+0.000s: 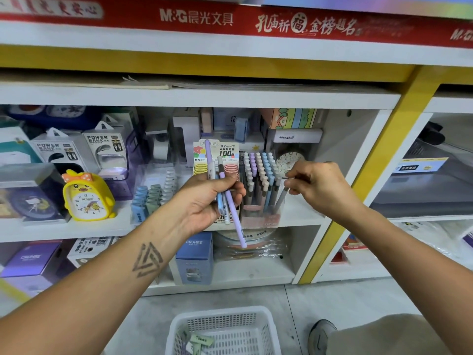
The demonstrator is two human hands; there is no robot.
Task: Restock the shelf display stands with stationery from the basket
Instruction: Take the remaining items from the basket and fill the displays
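My left hand [210, 198] grips a small bunch of pens [231, 208], purple, white and blue, in front of the middle shelf. My right hand [317, 185] pinches the top of a single grey pen [281, 199] whose lower end sits in the clear pen display stand [261, 208]. That stand holds several rows of pastel pens with grey, purple and blue caps. The white plastic basket [225, 331] lies on the floor below, with a few small green items in it.
A pencil-lead display card [225, 152] stands behind my left hand. A yellow duck alarm clock [88, 198], power bank boxes [105, 147] and an eraser stand [151, 198] fill the shelf's left. Blue boxes [195, 257] sit on the lower shelf. A shoe [321, 334] is beside the basket.
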